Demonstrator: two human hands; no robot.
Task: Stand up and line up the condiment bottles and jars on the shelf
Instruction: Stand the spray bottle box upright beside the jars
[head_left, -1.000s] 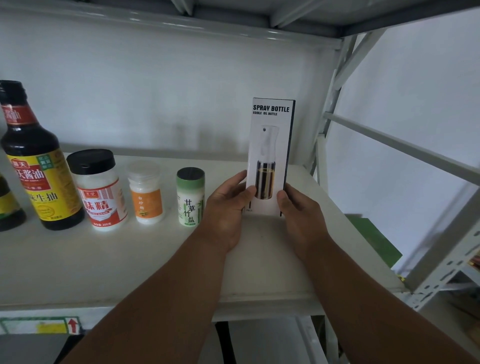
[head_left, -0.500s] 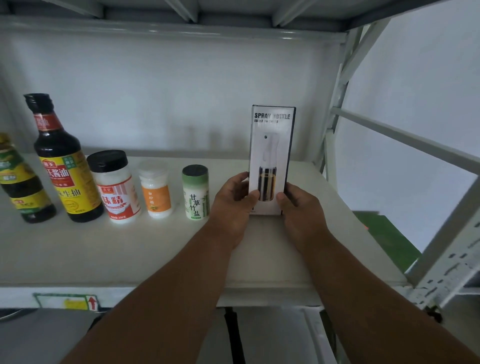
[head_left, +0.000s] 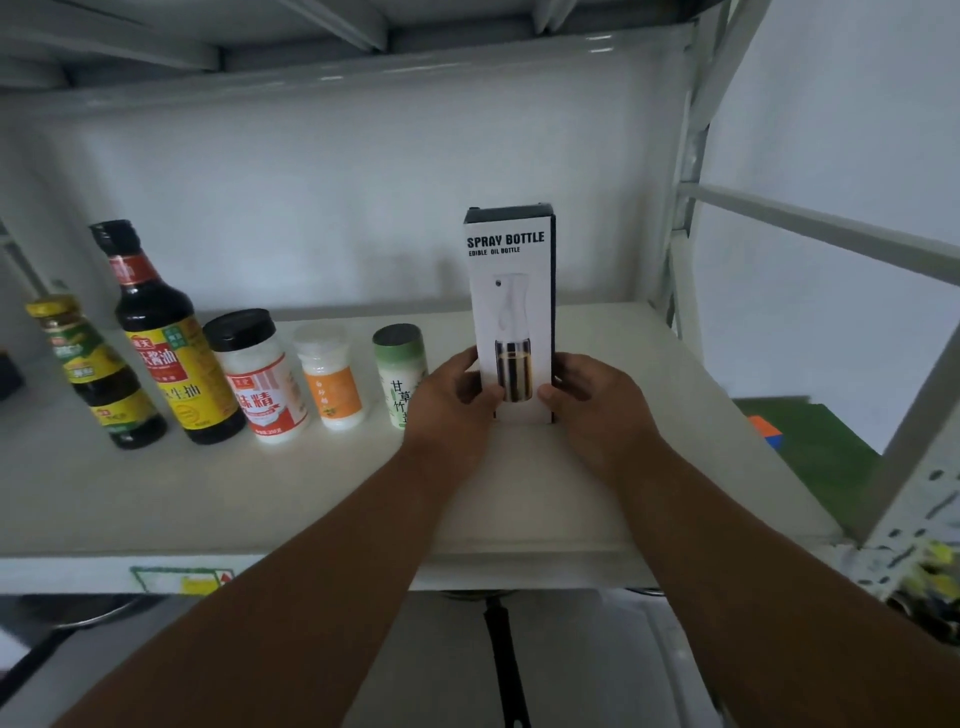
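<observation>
A tall white spray bottle box (head_left: 511, 291) stands upright on the white shelf (head_left: 311, 493). My left hand (head_left: 449, 400) grips its lower left edge and my right hand (head_left: 597, 400) its lower right edge. To its left stands a row: a green-capped salt jar (head_left: 399, 364), partly hidden by my left hand, an orange-labelled white jar (head_left: 330, 376), a black-lidded red-labelled jar (head_left: 257, 376), a tall dark soy sauce bottle (head_left: 163, 343) and a smaller dark bottle with a yellow cap (head_left: 96, 374).
The shelf's back wall is white. A grey metal upright and crossbars (head_left: 810, 234) frame the right end. The upper shelf (head_left: 363, 31) hangs overhead. Green flooring (head_left: 826, 441) shows beyond the right edge. A dark object (head_left: 8, 374) sits at the far left.
The view has shifted right to left, bringing the smaller yellow-capped bottle fully into sight. Both hands stay on the upright box, which sits in about the same spot.
</observation>
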